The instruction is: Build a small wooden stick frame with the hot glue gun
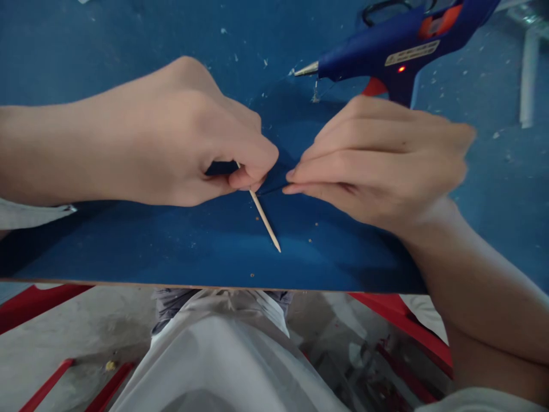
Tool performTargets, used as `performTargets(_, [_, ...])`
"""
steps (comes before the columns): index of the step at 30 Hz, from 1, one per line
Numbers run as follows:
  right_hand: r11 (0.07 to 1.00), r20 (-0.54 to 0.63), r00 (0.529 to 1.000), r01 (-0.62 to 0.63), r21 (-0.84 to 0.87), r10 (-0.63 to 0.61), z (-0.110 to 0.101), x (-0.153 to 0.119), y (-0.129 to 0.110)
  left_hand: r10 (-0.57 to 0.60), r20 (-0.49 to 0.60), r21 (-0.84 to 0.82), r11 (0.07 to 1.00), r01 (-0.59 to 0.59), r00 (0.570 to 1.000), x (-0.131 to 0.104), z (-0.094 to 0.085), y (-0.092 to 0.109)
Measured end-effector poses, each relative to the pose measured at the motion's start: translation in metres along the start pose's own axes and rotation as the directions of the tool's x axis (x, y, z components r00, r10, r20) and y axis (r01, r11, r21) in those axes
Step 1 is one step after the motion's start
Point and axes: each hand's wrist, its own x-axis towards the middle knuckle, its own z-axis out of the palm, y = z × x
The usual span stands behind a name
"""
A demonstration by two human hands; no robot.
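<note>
My left hand (206,137) is closed in a pinch on a thin pale wooden stick (266,223). The pointed end of the stick slants down and right over the blue table. Part of its upper length is covered by my fingers. A thin dark strand (274,189), like a thread or fine wire, runs between the stick and the fingertips of my right hand (377,160). Those fingertips are pressed together on the strand. How the strand meets the stick is too small to make out.
Beyond my right hand lies a blue hot glue gun (364,48), its red light lit and its metal nozzle pointing left. A whitish translucent rod (529,80) is at the far right. Glue specks dot the blue table (128,246), whose front edge runs close to my body.
</note>
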Motion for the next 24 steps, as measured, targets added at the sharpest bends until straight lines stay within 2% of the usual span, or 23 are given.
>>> performTargets(3, [1.000,0.005,1.000,0.015,-0.010,-0.015,0.002,-0.002,0.003,0.043,0.023,0.062,0.997,-0.044,0.999,0.000,0.000,-0.001])
performTargets(10, [0.999,0.095,0.995,0.020,-0.040,-0.016,0.008,-0.003,0.005,0.025,0.027,-0.006,1.000,-0.025,0.999,-0.001,0.000,-0.004])
performTargets(18, [0.998,0.059,0.997,0.059,-0.016,-0.058,0.010,-0.003,0.008,0.049,-0.004,-0.085,0.995,-0.049,0.999,0.000,0.005,-0.006])
performTargets(21, [0.997,0.036,0.997,0.071,-0.016,-0.070,0.011,-0.002,0.006,0.026,-0.003,-0.141,0.990,-0.026,1.000,0.000,0.007,-0.006])
performTargets(24, [0.999,0.018,0.999,0.051,-0.018,-0.051,0.012,-0.002,0.005,-0.004,-0.028,-0.127,0.992,0.000,1.000,-0.001,0.009,-0.008])
